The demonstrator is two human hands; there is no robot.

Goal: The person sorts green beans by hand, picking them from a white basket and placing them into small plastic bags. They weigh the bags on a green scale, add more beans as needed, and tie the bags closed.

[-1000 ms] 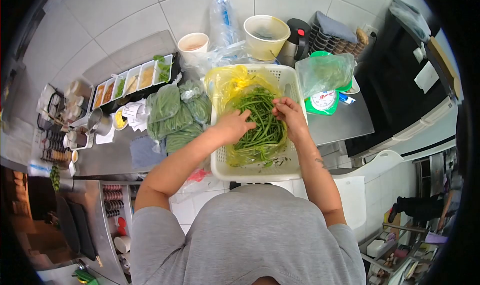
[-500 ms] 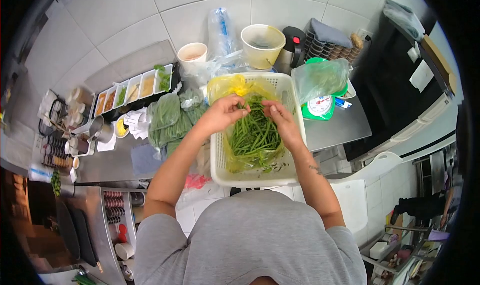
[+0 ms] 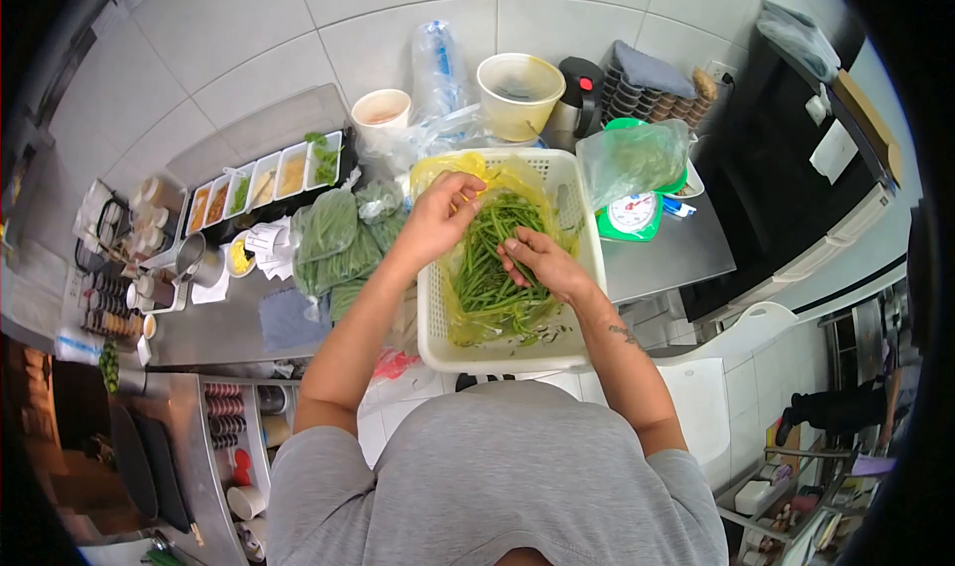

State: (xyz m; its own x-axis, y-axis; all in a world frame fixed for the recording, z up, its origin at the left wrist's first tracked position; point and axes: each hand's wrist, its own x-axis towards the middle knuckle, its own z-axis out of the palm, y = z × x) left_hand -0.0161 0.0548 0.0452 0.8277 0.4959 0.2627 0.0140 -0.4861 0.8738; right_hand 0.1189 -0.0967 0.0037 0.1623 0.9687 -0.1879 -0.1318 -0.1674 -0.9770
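Observation:
Long green beans point(image 3: 487, 285) fill an open yellow plastic bag point(image 3: 460, 312) inside a white slotted basket point(image 3: 430, 335). Over the bag's upper left side is my left hand point(image 3: 445, 211), its fingers curled in; whether anything small is between them is hidden. Lower and to the right, my right hand point(image 3: 545, 265) is down on the beans, thumb and fingers closing around some of them. Small dark bits point(image 3: 527, 340) lie on the basket's floor near its front edge.
Left of the basket are bagged greens point(image 3: 326, 238) and a row of white condiment trays point(image 3: 265, 176). Behind it stand a cream tub point(image 3: 519, 94), a white tub point(image 3: 382, 111) and a thermos point(image 3: 579, 96). A green scale point(image 3: 631, 215) with a bag point(image 3: 637, 156) is at right.
My hands have moved apart from above the beans. The right hand has dropped down onto the beans; the left has shifted slightly up and left, fingers curled.

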